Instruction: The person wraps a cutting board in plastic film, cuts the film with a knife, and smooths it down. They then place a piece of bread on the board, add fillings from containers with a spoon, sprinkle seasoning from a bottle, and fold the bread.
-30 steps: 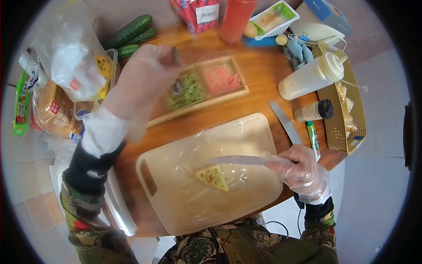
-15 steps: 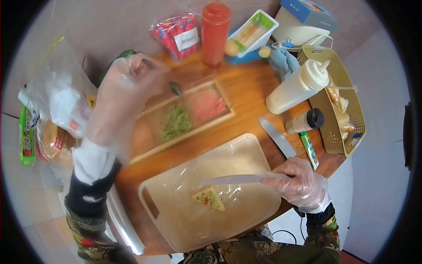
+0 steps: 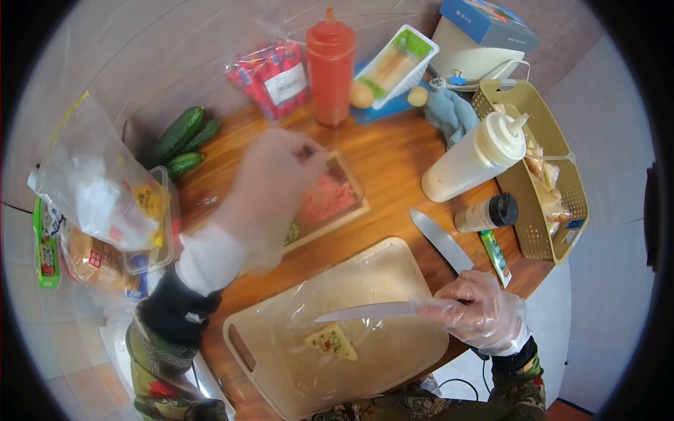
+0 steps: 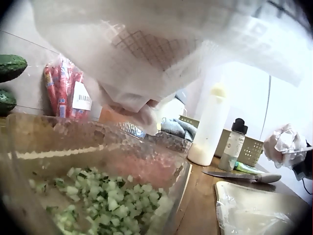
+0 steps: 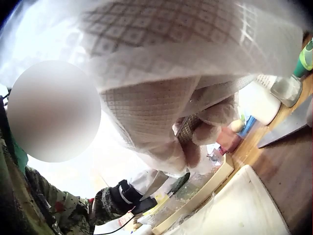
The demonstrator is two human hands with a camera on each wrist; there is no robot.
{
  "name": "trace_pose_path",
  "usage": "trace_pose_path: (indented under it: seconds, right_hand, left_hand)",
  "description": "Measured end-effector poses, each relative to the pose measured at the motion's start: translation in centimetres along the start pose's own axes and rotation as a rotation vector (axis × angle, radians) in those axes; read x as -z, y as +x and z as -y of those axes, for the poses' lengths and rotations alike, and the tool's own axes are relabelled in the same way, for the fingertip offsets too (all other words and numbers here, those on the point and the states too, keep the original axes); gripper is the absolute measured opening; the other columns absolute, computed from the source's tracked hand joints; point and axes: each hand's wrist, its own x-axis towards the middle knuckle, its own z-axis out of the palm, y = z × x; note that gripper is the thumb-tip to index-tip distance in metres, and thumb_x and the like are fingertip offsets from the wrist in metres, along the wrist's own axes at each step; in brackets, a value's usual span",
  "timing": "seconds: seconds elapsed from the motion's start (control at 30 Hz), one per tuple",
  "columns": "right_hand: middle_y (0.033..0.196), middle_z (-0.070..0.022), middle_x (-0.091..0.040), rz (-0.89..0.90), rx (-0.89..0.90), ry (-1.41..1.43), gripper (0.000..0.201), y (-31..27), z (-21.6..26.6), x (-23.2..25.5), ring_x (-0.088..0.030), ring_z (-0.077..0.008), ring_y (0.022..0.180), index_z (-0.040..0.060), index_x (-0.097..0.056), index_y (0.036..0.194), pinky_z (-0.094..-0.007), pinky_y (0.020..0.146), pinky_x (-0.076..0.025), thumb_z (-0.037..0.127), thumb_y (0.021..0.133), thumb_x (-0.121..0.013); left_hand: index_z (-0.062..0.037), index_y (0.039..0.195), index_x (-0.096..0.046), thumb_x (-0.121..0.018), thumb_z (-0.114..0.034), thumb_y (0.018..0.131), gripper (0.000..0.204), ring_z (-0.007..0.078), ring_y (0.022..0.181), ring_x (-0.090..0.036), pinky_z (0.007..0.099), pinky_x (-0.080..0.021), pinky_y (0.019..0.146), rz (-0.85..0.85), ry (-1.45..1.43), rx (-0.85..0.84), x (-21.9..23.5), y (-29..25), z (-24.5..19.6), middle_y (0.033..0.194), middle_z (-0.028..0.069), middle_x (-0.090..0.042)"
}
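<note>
- Head view: right hand [image 3: 484, 316] has its fingers curled around a knife [image 3: 368, 311]; blade points left from them, over the cutting board [image 3: 379, 274]. Can't tell if it touches.
- Bread triangle [image 3: 331, 342], flecked green and red, lies on the board, left of the right fingers, just on the near side of the blade tip.
- Left hand [image 3: 270, 186] is a blur over the wooden tray [image 3: 330, 234]; can't tell what its fingers hold, if anything.
- Left wrist view adds diced cucumber [image 4: 107, 200] in a clear tub [image 4: 58, 132], below the left fingers. Head view: arm covers most of it.
- Pink bits [image 3: 330, 201] show beside the left fingers from the head; hazy through plastic from the left wrist.
- Spare knife [image 3: 441, 240] sits just beyond the right fingers; only the left wrist view shows its handle [image 4: 269, 178].
- Edges: board's right edge is right by the right fingers; table edge passes close to that hand.
- Room: wood tabletop [image 3: 393, 189] stretches between left fingers and white bottle [image 3: 460, 168].
</note>
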Motion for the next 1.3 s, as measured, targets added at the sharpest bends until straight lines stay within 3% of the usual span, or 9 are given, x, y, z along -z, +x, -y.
trace_pose_path:
  seconds: [0.33,0.4,0.53,0.6,0.83,0.9,1.03,1.1,1.3]
  right_hand:
    - [0.073,0.002,-0.06,0.01,-0.045,-0.001,0.05,-0.2,-0.2,-0.2,-0.059,-0.0177,0.063,0.0225,-0.076,0.112,-0.03,0.052,-0.047,0.002,0.067,-0.08]
    - [0.074,0.0022,-0.06,0.023,-0.053,-0.005,0.051,-0.2,-0.2,0.0,-0.059,-0.0176,0.064,0.0227,-0.076,0.113,-0.0302,0.052,-0.048,0.002,0.067,-0.08]
    - [0.074,0.0021,-0.06,0.046,-0.073,-0.011,0.051,-0.3,-0.1,0.0,-0.06,-0.0177,0.066,0.0227,-0.075,0.114,-0.0305,0.055,-0.049,0.003,0.067,-0.08]
    - [0.074,0.002,-0.061,0.054,-0.08,-0.002,0.05,-0.3,-0.2,0.0,-0.061,-0.018,0.066,0.0225,-0.075,0.114,-0.0307,0.055,-0.05,0.003,0.068,-0.08]
    - [0.076,0.0014,-0.062,0.049,-0.111,0.018,0.051,-0.7,0.0,0.1,-0.061,-0.0195,0.067,0.0232,-0.074,0.115,-0.0314,0.057,-0.05,0.003,0.068,-0.08]
    - [0.076,0.0017,-0.062,0.059,-0.118,0.012,0.052,-1.0,0.0,0.0,-0.06,-0.0195,0.067,0.0236,-0.074,0.116,-0.0316,0.057,-0.049,0.003,0.068,-0.08]
    - [0.078,0.0021,-0.062,0.073,-0.126,0.006,0.054,-1.6,-0.2,-0.2,-0.06,-0.0195,0.068,0.0244,-0.075,0.116,-0.032,0.058,-0.048,0.002,0.066,-0.079]
    - [0.079,0.0019,-0.062,0.051,-0.13,0.012,0.055,-1.7,0.0,-0.3,-0.059,-0.0194,0.068,0.0244,-0.075,0.115,-0.032,0.058,-0.048,0.001,0.066,-0.079]
    - [0.08,0.0004,-0.062,0.003,-0.105,0.046,0.053,-2.0,-0.3,-0.5,-0.058,-0.02,0.066,0.0217,-0.076,0.112,-0.0327,0.055,-0.046,-0.002,0.064,-0.079]
  left_hand:
    - [0.004,0.097,-0.072,-0.068,-0.023,0.091,0.028,0.0101,0.07,-0.068,0.0248,-0.051,0.063,0.095,0.092,0.139,0.2,0.0,-1.3,0.081,0.0073,-0.073]
    - [0.0005,0.088,-0.076,-0.067,-0.021,0.087,0.023,0.0122,0.06,-0.065,0.0305,-0.048,0.056,0.005,0.031,0.127,-0.2,-0.1,-1.3,0.068,0.008,-0.07]
    - [0.0024,0.087,-0.075,-0.067,-0.02,0.084,0.024,0.0135,0.062,-0.067,0.03,-0.048,0.056,0.016,-0.067,0.168,-0.1,0.3,-0.9,0.069,0.0097,-0.071]
    - [0.0041,0.087,-0.067,-0.069,-0.02,0.09,0.024,0.0098,0.069,-0.065,0.023,-0.05,0.061,0.05,-0.068,0.237,0.1,0.2,-1.7,0.079,0.006,-0.067]
    - [0.0043,0.091,-0.065,-0.066,-0.017,0.093,0.021,0.0108,0.065,-0.064,0.0233,-0.051,0.061,0.095,-0.103,0.194,0.8,0.2,-0.2,0.079,0.0081,-0.068]
    - [0.0041,0.091,-0.066,-0.064,-0.015,0.093,0.019,0.0131,0.063,-0.065,0.0243,-0.05,0.06,0.203,0.1,-0.179,1.2,0.9,2.8,0.079,0.0087,-0.068]
    - [0.0046,0.092,-0.066,-0.064,-0.013,0.093,0.018,0.0167,0.063,-0.067,0.0251,-0.05,0.059,0.216,0.204,-0.379,1.5,0.8,2.7,0.079,0.0097,-0.069]
    - [0.0046,0.092,-0.066,-0.064,-0.013,0.093,0.017,0.0186,0.063,-0.067,0.0254,-0.049,0.057,0.119,-0.308,0.3,1.2,0.1,-0.3,0.077,0.0103,-0.067]
    - [0.0027,0.092,-0.068,-0.065,-0.012,0.091,0.015,0.0159,0.069,-0.064,0.0251,-0.046,0.062,0.028,-0.529,0.37,1.3,-1.1,-1.4,0.078,0.0083,-0.066]
